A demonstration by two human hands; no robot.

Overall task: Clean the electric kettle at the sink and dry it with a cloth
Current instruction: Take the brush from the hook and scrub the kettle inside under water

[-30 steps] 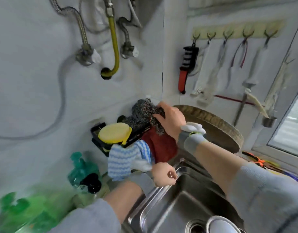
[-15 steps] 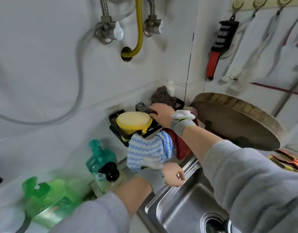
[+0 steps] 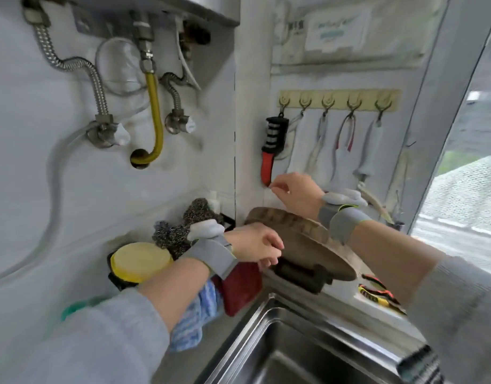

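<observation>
Right hand up off the steel scrubber now, fingers loosely curled, holding nothing. Left hand curled, empty too. Kettle not in view, still unwashed.

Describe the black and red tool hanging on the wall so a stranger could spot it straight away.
Start at the cream hook rail on the wall right of the corner, above the round wooden board. The tool hangs from the leftmost hook, just above the right hand. It alone is dark: a black ribbed top and a red lower end, while its neighbours on the rail are pale.
</observation>
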